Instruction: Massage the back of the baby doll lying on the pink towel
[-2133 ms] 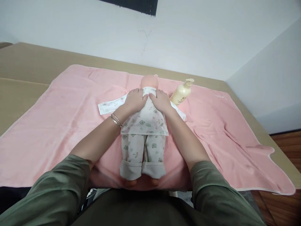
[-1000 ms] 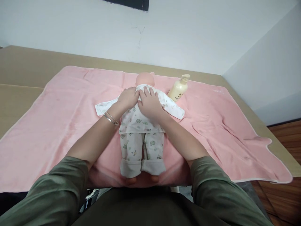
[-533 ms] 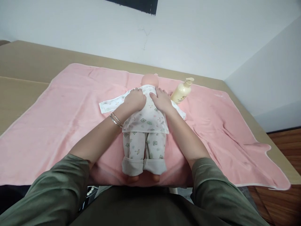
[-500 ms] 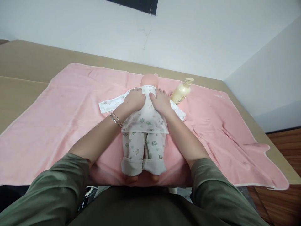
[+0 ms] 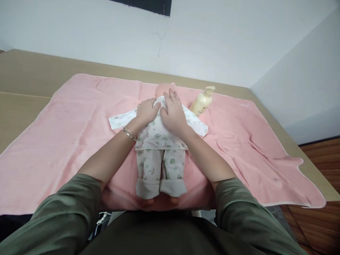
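A baby doll (image 5: 162, 89) lies on a pink blanket (image 5: 79, 141), its head away from me and its feet at the near edge. It wears a white printed top (image 5: 159, 136) and matching trousers (image 5: 172, 164) with turned-up cuffs. My left hand (image 5: 147, 111) rests on the doll's left-side shoulder area, fingers over the cloth. My right hand (image 5: 174, 112) lies flat on the upper middle of the top, fingertips reaching the doll's head. Neither hand grips anything that I can see. The doll's face is not in view.
A cream pump bottle (image 5: 202, 102) stands on the blanket, tilted in view, just right of the doll's sleeve. The blanket covers much of the tan table (image 5: 34, 67). Behind it rises a white wall (image 5: 212, 39).
My right hand has moved left and farther up, from the doll's right shoulder area to the middle of its upper back or chest. My left hand stays nearly in place.
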Tool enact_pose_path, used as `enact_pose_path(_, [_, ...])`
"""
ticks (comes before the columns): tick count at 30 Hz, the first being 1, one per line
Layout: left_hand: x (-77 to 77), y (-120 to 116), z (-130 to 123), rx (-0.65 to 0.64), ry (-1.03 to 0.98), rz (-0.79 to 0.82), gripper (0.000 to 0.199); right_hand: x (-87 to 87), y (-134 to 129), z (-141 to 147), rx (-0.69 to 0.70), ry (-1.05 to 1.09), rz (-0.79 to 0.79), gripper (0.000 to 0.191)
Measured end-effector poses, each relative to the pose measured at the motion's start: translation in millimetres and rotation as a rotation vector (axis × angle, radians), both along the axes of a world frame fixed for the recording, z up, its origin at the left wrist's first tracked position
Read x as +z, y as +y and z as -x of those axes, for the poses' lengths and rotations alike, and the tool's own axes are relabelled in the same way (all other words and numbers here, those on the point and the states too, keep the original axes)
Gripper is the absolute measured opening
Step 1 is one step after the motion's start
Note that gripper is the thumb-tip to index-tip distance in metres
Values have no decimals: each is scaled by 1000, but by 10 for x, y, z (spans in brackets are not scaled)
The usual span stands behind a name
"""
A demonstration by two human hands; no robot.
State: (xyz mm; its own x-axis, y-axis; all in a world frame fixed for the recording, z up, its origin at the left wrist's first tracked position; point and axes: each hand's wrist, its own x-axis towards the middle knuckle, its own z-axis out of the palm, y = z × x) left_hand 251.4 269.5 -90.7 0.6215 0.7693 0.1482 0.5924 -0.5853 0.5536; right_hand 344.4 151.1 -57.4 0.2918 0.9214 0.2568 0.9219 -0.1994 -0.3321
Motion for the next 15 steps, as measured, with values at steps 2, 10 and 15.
enact_pose_path(2, [-6, -1, -6, 4, -15, -14, 58, -95, 73, -89, -54, 19, 22, 66])
enact_pose_path(10, [-41, 12, -2, 27, -34, -4, 57, -173, 99, -151, -37, 41, -75, 67])
enact_pose_path(15, [-43, 15, -9, 24, -29, 2, 59, -142, 114, -169, -1, 45, 65, 59])
